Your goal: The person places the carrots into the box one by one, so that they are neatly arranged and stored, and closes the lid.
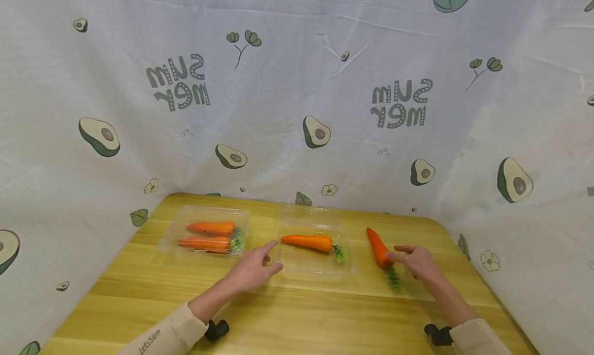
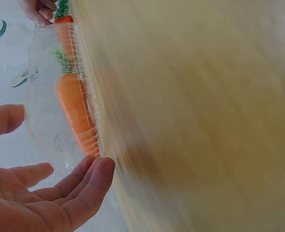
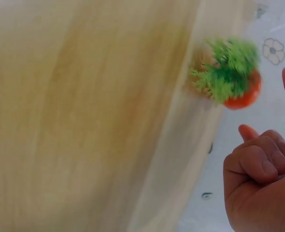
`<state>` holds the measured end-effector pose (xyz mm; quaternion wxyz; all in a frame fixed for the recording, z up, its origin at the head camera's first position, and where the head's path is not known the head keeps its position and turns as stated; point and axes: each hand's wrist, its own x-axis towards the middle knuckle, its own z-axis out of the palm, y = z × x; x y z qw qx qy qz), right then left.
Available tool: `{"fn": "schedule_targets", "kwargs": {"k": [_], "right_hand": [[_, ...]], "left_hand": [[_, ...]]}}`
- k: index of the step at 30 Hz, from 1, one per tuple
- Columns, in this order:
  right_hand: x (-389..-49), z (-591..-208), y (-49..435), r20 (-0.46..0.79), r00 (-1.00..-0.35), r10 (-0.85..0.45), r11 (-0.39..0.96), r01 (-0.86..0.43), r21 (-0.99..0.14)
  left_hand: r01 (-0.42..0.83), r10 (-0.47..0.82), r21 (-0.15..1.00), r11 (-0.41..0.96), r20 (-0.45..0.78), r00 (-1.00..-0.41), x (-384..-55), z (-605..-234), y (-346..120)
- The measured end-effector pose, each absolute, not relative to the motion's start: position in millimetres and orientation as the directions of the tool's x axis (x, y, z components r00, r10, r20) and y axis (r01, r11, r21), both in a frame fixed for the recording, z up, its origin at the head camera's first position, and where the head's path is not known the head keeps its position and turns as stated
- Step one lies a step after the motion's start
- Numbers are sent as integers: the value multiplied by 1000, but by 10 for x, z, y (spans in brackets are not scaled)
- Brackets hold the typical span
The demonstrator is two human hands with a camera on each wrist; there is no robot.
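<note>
Beside the left edge of a clear plastic box [image 1: 315,270] is my left hand [image 1: 254,267], its fingers spread and fingertips right at the box's rim. The box's lid stands raised at the back, and one orange carrot [image 1: 308,242] with a green leafy top lies inside. Over on the right another carrot [image 1: 378,247] lies on the table, leaves toward me. My right hand [image 1: 417,262] is close over its leafy end; thumb and index finger are parted while the other fingers [image 3: 258,162] curl in. In the right wrist view the carrot's leaves [image 3: 229,70] face the camera.
A second clear box [image 1: 169,236] with carrots [image 1: 211,228] in it sits at the left of the wooden table [image 1: 297,319]. A white cloth [image 1: 278,86] printed with avocados hangs behind and along both sides.
</note>
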<state>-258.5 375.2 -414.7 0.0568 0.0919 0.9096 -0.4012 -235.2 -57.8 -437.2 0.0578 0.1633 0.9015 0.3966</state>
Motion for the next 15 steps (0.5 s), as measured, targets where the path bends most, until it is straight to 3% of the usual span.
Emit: {"fn": "schedule_targets", "kwargs": {"k": [15], "right_hand": [[-2612, -4318, 3737, -178, -977, 116, 672, 209, -710]], "left_hand": [[252, 343, 732, 633, 26, -939, -2340, -4359, -584]]}}
